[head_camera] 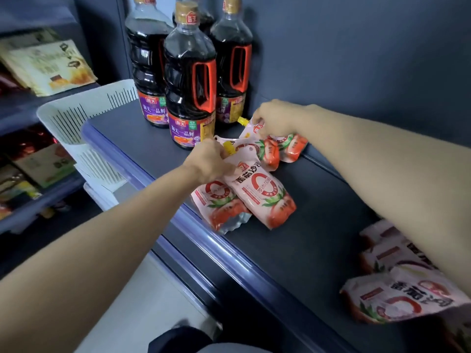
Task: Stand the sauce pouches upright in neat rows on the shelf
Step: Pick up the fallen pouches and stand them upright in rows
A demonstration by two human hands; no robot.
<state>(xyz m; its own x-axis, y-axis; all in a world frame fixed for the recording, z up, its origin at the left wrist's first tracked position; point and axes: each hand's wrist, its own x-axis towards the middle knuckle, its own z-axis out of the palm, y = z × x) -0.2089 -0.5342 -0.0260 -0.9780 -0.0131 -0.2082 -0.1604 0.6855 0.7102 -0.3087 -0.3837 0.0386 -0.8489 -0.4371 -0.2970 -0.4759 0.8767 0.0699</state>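
Pinching pouch tops — left grip (207, 161) on front pouch (265, 197), right grip (274, 118) on rear pouch (249, 133).

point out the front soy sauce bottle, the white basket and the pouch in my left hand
front soy sauce bottle (184, 80): head view, dark body left of red handle
white basket (74, 121): head view, slotted side wall
tomato sauce pouch (263, 187) in left hand (207, 160): head view, front face inside red ring

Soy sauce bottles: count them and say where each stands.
4 bottles, clustered at the back left of the shelf: one in front, one behind-left, one behind-right, one mostly hidden between the rear two. Others may be hidden behind.
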